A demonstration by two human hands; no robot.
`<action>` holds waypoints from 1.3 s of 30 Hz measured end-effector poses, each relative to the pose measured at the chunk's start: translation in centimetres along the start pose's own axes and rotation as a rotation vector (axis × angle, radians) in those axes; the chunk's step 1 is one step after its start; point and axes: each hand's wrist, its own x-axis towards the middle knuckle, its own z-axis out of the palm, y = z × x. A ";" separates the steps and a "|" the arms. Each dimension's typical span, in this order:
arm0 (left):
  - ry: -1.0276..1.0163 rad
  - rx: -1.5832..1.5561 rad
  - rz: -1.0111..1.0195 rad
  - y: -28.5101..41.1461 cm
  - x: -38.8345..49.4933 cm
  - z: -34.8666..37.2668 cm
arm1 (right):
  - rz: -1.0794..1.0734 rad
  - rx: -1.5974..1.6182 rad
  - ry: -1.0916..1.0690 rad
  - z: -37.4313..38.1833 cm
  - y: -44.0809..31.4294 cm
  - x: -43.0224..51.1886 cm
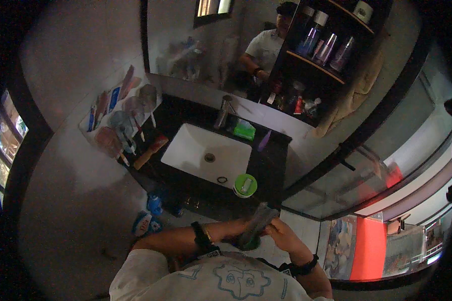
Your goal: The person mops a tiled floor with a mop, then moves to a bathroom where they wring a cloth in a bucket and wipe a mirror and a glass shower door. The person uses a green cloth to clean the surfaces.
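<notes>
Before my chest I hold a long dark-grey item (260, 222) with a green lower end; it is too blurred to name more exactly. My left hand (238, 228) grips it from the left and is partly hidden by it. Bent fingers of my right hand (283, 234) close on its right side. Just beyond the hands, a round white tub with a green lid (245, 184) stands at the front right corner of the white washbasin (205, 143). On that lid rests a small pale object (246, 185).
Behind the basin stands a metal tap (224, 111), with a green packet (244, 129) and a purple item (264, 141) beside it. A wooden-handled brush (150, 152) lies left. Cups and toothbrushes hang in a wall rack (116, 113). Bottles fill a shelf (316, 62). A glass door (346, 161) is right.
</notes>
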 end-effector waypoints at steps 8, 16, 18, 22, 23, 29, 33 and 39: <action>0.182 -0.338 0.239 3.5 -6.3 3.1 | 0.035 -0.159 0.021 -0.5 -0.2 -0.2; 0.467 0.542 0.548 7.0 -6.6 2.0 | -0.002 0.360 0.089 3.5 -0.8 5.1; 0.450 0.467 0.559 7.4 -5.8 2.3 | -0.010 0.783 0.050 2.8 -1.2 5.5; 0.466 0.701 0.782 6.1 -4.2 5.0 | -0.060 0.954 -0.408 1.5 -0.5 5.9; 0.604 1.165 0.734 5.2 -4.0 5.7 | -0.039 1.310 -0.578 2.0 0.2 6.2; 0.878 1.508 0.676 -0.1 -0.2 3.8 | -0.164 1.367 0.363 10.1 6.6 9.2; 0.881 1.152 0.656 -1.5 0.2 2.9 | 0.032 1.027 0.226 7.7 6.8 11.0; 0.976 0.191 0.650 5.4 -2.3 3.0 | 0.014 0.782 -0.087 2.8 -1.6 14.0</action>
